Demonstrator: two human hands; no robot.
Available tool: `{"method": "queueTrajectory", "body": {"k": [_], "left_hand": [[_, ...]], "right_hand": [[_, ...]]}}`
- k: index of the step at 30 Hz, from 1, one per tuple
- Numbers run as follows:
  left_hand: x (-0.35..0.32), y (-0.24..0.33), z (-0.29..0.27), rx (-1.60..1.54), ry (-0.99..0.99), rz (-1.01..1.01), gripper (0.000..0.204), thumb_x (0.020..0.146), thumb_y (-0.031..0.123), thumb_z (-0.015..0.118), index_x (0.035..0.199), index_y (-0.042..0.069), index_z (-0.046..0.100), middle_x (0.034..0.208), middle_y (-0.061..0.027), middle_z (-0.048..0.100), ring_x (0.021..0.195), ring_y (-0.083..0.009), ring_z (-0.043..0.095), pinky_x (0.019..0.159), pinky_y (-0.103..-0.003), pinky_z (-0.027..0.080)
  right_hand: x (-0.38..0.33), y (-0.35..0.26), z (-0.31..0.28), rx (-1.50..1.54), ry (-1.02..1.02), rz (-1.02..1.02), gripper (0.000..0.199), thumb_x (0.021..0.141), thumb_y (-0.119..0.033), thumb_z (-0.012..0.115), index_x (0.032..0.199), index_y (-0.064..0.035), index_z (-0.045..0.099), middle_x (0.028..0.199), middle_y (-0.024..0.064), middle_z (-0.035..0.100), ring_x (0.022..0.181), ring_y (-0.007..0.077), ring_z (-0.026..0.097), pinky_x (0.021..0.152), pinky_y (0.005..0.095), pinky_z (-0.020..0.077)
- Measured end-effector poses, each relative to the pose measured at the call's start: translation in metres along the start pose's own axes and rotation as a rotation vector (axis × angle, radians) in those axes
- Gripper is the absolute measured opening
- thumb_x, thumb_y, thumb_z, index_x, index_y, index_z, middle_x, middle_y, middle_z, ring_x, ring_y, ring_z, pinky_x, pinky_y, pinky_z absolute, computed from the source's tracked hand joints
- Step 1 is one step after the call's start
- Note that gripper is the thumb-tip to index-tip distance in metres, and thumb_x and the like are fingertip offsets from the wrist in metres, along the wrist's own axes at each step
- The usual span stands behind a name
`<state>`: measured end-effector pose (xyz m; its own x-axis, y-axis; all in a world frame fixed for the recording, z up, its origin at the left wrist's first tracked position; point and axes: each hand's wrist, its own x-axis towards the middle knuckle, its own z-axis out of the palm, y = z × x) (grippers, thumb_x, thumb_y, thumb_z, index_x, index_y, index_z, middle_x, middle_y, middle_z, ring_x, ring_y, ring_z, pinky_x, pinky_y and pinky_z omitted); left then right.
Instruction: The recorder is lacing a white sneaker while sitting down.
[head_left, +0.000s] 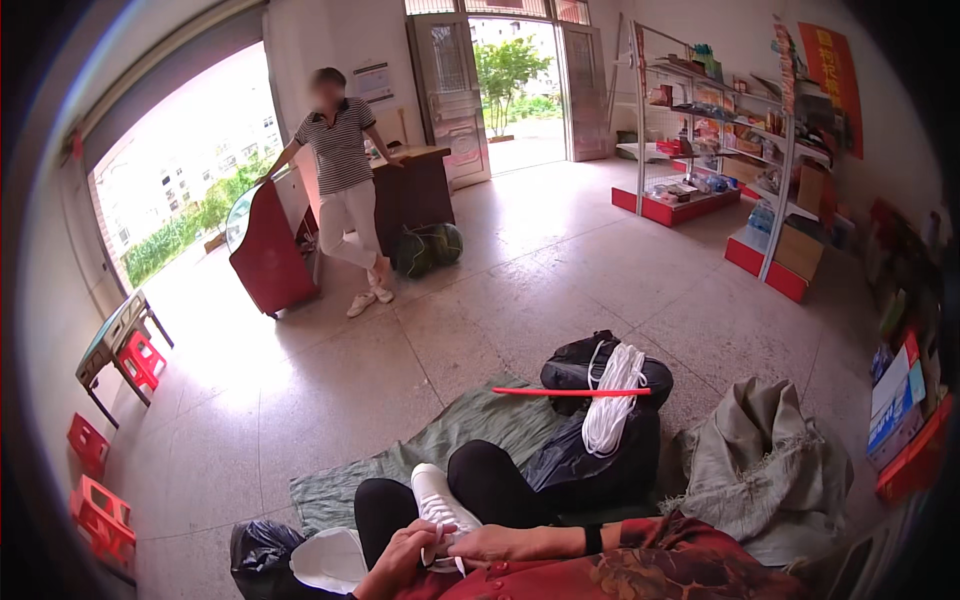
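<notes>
A: Where was the white lace-up shoe [430, 490] held?

B: It was kept between two black-trousered legs [492, 478], its toe pointed away from the body.

A: And the hands?

B: A thin white lace [429, 553] was pinched by the left hand [402, 552]. The right hand [495, 544] was curled against the shoe, but whether anything was gripped by it could not be told.

A: What was placed nearby?

B: A second white shoe [328, 562] was set at the left, beside a shiny black plastic bag [262, 552]. At the right, a bundled white rope [615, 415] was laid on black plastic-wrapped bundles [560, 452], crossed by a thin red strip [545, 392].
</notes>
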<state>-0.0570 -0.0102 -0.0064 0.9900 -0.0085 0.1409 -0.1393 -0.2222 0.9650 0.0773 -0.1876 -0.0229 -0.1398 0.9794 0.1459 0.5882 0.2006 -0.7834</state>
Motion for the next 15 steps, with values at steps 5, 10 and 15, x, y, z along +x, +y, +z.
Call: {"method": "queueTrajectory", "body": {"k": [5, 10, 15], "left_hand": [[0.002, 0.01, 0.011, 0.285, 0.033, -0.177, 0.013, 0.079, 0.002, 0.063, 0.09, -0.002, 0.068, 0.091, -0.0078, 0.056, 0.086, -0.018, 0.056, 0.074, -0.029, 0.047], [0.012, 0.027, 0.026, 0.375, 0.023, -0.265, 0.028, 0.08, 0.026, 0.07, 0.086, 0.0, 0.066, 0.105, -0.0142, 0.059, 0.099, -0.0301, 0.056, 0.085, -0.047, 0.043], [0.015, 0.003, -0.001, 0.439, -0.181, -0.23, 0.025, 0.083, 0.022, 0.067, 0.089, -0.002, 0.065, 0.102, -0.013, 0.058, 0.094, -0.0283, 0.057, 0.081, -0.042, 0.044]], "right_hand": [[0.01, -0.003, 0.006, 0.507, 0.248, -0.06, 0.017, 0.098, -0.02, 0.047, 0.092, -0.0075, 0.056, 0.07, 0.0026, 0.054, 0.06, 0.0157, 0.053, 0.056, 0.0283, 0.0426], [0.005, 0.008, 0.011, 1.126, 0.38, 0.162, 0.029, 0.101, -0.032, 0.044, 0.085, -0.0108, 0.056, 0.061, -0.0036, 0.049, 0.05, 0.0057, 0.048, 0.045, 0.0201, 0.0372], [0.028, 0.027, 0.005, 1.195, 0.383, 0.132, 0.034, 0.098, -0.033, 0.046, 0.081, -0.0065, 0.058, 0.056, 0.0001, 0.053, 0.045, 0.0091, 0.051, 0.041, 0.0229, 0.0387]]}}
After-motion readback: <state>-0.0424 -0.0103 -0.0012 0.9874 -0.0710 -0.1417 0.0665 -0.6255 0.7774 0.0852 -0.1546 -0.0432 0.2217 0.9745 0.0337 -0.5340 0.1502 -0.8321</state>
